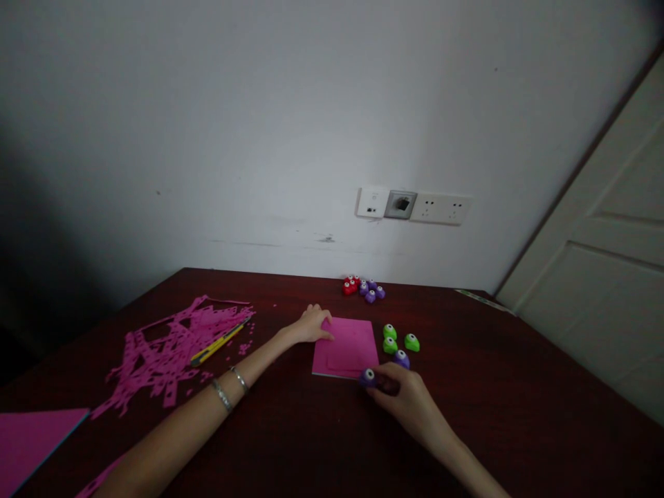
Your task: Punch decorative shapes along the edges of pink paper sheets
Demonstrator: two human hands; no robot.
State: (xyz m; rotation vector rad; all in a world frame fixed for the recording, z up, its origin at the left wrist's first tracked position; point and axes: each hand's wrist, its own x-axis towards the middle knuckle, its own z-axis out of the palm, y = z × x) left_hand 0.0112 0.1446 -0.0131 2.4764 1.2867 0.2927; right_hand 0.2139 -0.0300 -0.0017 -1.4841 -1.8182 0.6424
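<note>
A square stack of pink paper (351,339) lies on the table before me, with a smaller pink piece at its lower part. My left hand (312,325) rests at the upper left edge of the stack, thumb and fingers apart, touching the paper. Between the thumb and fingers of my right hand (407,401) is a purple paper punch (368,377), at the stack's lower right corner. Another purple punch (401,358) sits just beyond that hand. Several green punches (390,344) stand right of the paper.
Red punches (350,285) and more purple punches (371,295) cluster near the wall. At left lies a heap of punched pink paper scraps (155,353) with a yellow utility knife (218,344) on its edge. Another pink sheet (36,443) is at the near left. Sockets (440,209) are on the wall.
</note>
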